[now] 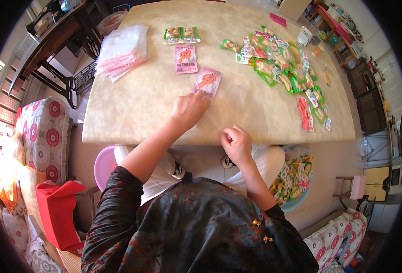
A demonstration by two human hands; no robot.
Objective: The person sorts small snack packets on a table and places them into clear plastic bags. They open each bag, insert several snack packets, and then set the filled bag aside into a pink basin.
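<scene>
My left hand [192,109] is closed on the lower end of a pink snack packet [208,78], which lies at a slant on the table. A second pink packet [185,59] lies flat just beyond it, to the left. Farther back sits a pair of green-edged clear snack packs [181,34], side by side. Between my hands a thin clear plastic bag [237,98] spreads on the tabletop, its outline faint. At the table's near edge my right hand [237,144] is closed, seemingly pinching the bag's near corner; its fingertips are partly hidden.
A stack of clear, pink-edged bags [123,50] lies at the table's left. Many green snack packs [278,59] are heaped at the right, with a red packet [305,114] nearby. Below the table are a basin of packs [294,182] and a pink basin [103,166].
</scene>
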